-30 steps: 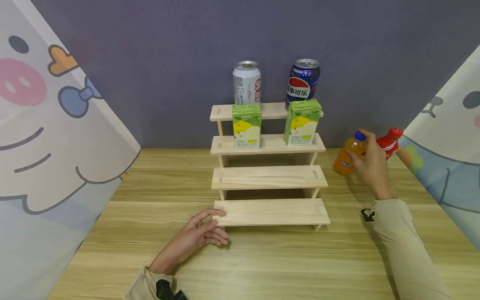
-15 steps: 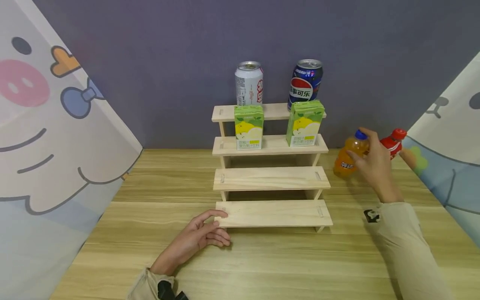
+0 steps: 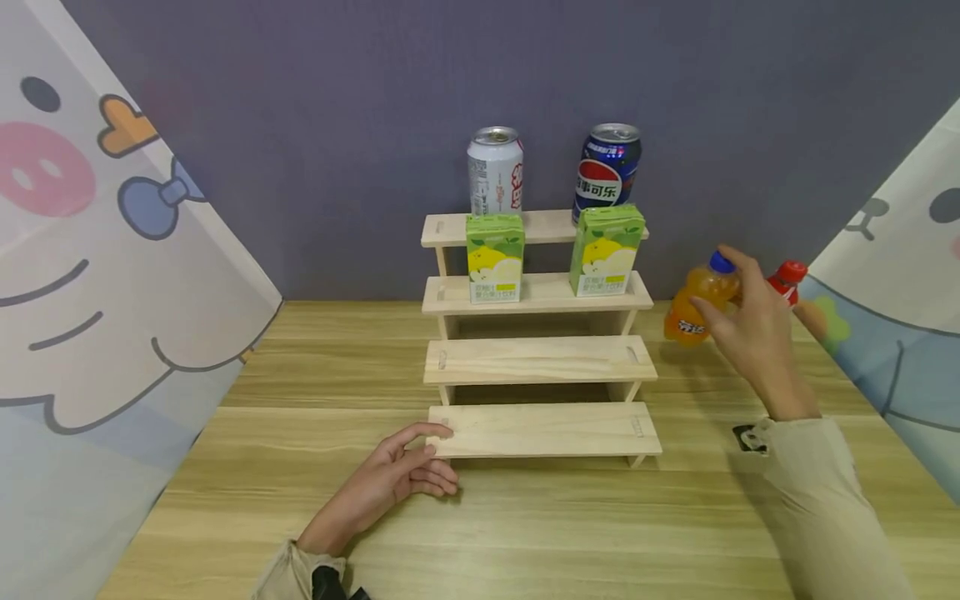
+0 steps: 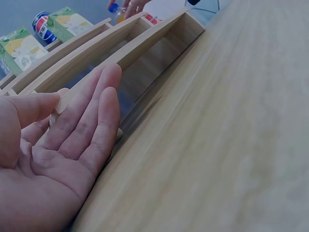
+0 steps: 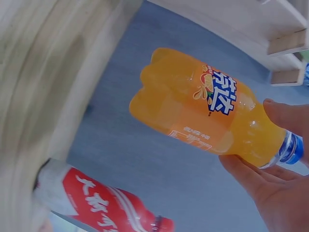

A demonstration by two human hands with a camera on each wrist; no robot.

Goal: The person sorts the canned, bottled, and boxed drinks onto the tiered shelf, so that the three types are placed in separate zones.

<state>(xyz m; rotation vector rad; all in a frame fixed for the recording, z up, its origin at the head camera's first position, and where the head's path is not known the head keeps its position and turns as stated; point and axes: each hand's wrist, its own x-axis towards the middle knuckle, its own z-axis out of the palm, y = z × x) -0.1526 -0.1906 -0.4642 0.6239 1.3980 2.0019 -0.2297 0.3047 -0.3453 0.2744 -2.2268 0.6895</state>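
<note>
My right hand (image 3: 753,333) grips a small orange soda bottle (image 5: 193,96) by its neck, just under the blue cap. The bottle tilts a little, and its base hangs clear of the table in the right wrist view. Beside it a red-labelled cola bottle (image 5: 104,198) stands on the table, partly behind my hand in the head view. At the front left corner of a four-tier wooden display stand (image 3: 543,429), my left hand (image 3: 390,475) holds the lowest step's end between thumb and index finger. Its other fingers extend in front of the step (image 4: 91,121).
On the top tier stand a white can (image 3: 495,175) and a blue cola can (image 3: 606,171). Two green juice cartons (image 3: 495,258) stand on the tier below. A dark wall (image 3: 337,167) closes the back; cartoon-printed panels (image 3: 90,250) flank the table (image 3: 525,533).
The orange soda bottle has risen slightly off the table in my right hand. My left hand stays at the stand's corner.
</note>
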